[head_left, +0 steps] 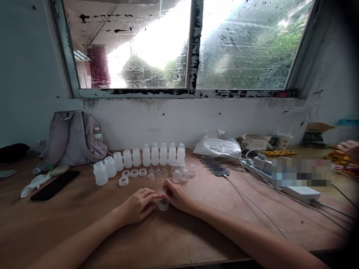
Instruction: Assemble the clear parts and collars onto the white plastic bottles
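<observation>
My left hand (140, 204) and my right hand (176, 196) meet at the middle of the table, closed around a small clear baby bottle collar ring (163, 205). A translucent bottle nipple seems to rise from the ring between my fingertips, partly hidden by them. Beyond my hands stand several open frosted bottles (101, 174) and a row of capped baby bottles (163, 155). Several loose collar rings (123, 181) lie in front of the open bottles. Clear nipples (151, 174) stand near the capped bottles, with clear dome caps (176, 176) to their right.
A grey backpack (73, 138), black phone (55, 185) and white wrapper (36, 185) are at left. To the right lie a plastic-wrapped package (218, 146), a phone on a cable (221, 172) and a white power strip (300, 193). Another person's hand (350, 148) shows at far right.
</observation>
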`<act>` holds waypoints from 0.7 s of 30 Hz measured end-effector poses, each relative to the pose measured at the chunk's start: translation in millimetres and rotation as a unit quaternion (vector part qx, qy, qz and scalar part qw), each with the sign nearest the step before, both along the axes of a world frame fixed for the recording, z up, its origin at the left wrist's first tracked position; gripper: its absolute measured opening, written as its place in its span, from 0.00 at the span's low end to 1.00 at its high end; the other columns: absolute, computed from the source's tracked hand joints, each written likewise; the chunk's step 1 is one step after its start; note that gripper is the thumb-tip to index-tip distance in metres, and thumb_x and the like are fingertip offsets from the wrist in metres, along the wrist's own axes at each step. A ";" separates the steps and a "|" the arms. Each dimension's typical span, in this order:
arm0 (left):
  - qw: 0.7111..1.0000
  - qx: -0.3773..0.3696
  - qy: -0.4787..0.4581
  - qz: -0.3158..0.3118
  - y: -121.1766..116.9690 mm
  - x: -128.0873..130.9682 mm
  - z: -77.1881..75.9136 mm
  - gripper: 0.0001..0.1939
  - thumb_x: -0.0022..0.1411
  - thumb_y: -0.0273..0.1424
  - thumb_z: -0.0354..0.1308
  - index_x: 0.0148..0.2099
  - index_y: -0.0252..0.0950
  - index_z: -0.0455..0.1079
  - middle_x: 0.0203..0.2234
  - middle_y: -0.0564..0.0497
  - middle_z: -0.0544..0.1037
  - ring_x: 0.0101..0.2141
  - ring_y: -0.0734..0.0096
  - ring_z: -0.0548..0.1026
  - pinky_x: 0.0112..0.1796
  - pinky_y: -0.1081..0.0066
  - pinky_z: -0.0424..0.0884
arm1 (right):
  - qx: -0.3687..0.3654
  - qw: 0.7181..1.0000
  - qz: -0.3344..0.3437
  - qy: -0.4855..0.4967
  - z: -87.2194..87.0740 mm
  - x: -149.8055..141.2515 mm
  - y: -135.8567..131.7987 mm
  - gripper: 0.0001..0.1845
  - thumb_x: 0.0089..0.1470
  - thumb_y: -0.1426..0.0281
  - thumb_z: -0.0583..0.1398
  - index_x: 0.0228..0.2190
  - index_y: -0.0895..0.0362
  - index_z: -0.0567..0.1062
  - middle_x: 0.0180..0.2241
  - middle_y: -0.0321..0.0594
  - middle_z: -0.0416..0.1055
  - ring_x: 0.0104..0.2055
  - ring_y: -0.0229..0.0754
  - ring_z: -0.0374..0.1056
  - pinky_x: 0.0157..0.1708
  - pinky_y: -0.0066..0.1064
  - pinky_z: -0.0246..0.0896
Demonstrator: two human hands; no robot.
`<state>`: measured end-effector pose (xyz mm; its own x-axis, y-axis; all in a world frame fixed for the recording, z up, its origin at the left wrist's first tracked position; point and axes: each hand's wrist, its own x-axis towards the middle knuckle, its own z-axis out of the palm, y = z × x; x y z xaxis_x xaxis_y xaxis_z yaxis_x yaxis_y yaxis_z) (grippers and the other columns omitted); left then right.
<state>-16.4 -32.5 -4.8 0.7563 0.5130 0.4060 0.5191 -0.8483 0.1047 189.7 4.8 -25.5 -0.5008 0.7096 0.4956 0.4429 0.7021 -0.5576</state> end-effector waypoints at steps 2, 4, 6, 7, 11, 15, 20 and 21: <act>1.000 -0.003 0.003 -0.006 -0.7 0.2 0.0 0.16 0.59 0.28 0.46 0.51 0.40 0.58 0.44 0.48 0.66 0.44 0.67 0.64 0.46 0.66 0.61 | -0.008 1.000 -0.012 0.021 0.4 -0.1 0.1 0.08 0.50 0.66 0.55 0.32 0.56 0.61 0.23 0.31 0.59 0.23 0.32 0.56 0.24 0.23 0.53; 1.000 -0.002 0.003 -0.008 -1.3 0.5 0.2 0.15 0.59 0.28 0.46 0.49 0.40 0.60 0.44 0.48 0.66 0.43 0.67 0.64 0.45 0.66 0.62 | -0.004 0.999 -0.035 0.034 -0.2 0.2 1.6 0.07 0.51 0.68 0.54 0.34 0.55 0.63 0.26 0.33 0.61 0.25 0.33 0.58 0.26 0.24 0.55; 1.000 0.004 0.000 -0.001 -0.9 0.4 -0.1 0.13 0.59 0.29 0.46 0.47 0.40 0.61 0.44 0.48 0.66 0.42 0.67 0.65 0.44 0.66 0.62 | 0.006 0.998 -0.045 0.031 -1.8 0.8 4.0 0.07 0.51 0.71 0.54 0.35 0.55 0.64 0.32 0.36 0.61 0.27 0.32 0.59 0.28 0.25 0.57; 1.000 0.010 -0.004 0.008 0.0 -0.1 -0.5 0.12 0.59 0.30 0.47 0.46 0.40 0.62 0.43 0.48 0.66 0.42 0.67 0.65 0.44 0.66 0.62 | 0.013 0.998 -0.049 0.024 -2.8 1.0 5.5 0.07 0.51 0.73 0.53 0.36 0.55 0.65 0.35 0.37 0.60 0.28 0.32 0.60 0.29 0.25 0.58; 0.996 0.047 -0.013 0.074 9.8 -7.0 -3.6 0.07 0.57 0.33 0.49 0.38 0.37 0.64 0.39 0.48 0.67 0.40 0.66 0.66 0.42 0.66 0.63 | 0.050 0.994 -0.085 -0.041 -5.8 -2.1 15.2 0.13 0.51 0.78 0.50 0.36 0.54 0.67 0.39 0.39 0.58 0.32 0.34 0.61 0.32 0.26 0.58; 0.986 0.076 -0.014 0.149 31.0 -26.7 -7.8 0.08 0.58 0.35 0.48 0.31 0.37 0.63 0.36 0.49 0.67 0.38 0.66 0.66 0.40 0.66 0.63 | 0.088 0.982 -0.117 -0.116 -4.3 -16.1 32.6 0.15 0.52 0.75 0.49 0.43 0.55 0.61 0.41 0.41 0.59 0.37 0.38 0.62 0.35 0.28 0.58; 0.966 0.083 -0.036 0.241 60.8 -60.2 -15.7 0.12 0.56 0.40 0.49 0.36 0.37 0.61 0.37 0.49 0.66 0.39 0.64 0.66 0.40 0.64 0.63 | 0.095 0.966 -0.171 -0.170 -2.0 -36.9 53.1 0.15 0.51 0.73 0.49 0.43 0.58 0.58 0.42 0.44 0.59 0.35 0.39 0.63 0.31 0.28 0.57; 0.962 0.082 -0.039 0.257 65.2 -65.6 -17.3 0.14 0.55 0.41 0.50 0.38 0.37 0.61 0.38 0.49 0.66 0.39 0.63 0.66 0.40 0.64 0.63 | 0.096 0.962 -0.184 -0.176 -2.5 -38.9 55.5 0.13 0.51 0.73 0.49 0.42 0.58 0.58 0.41 0.44 0.59 0.35 0.40 0.63 0.30 0.28 0.57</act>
<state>-82.0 32.7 -22.1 0.3830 0.7353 0.5592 0.8707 -0.4895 0.0472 150.8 60.3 -28.0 -0.3942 0.7831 0.4810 0.8183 0.5373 -0.2042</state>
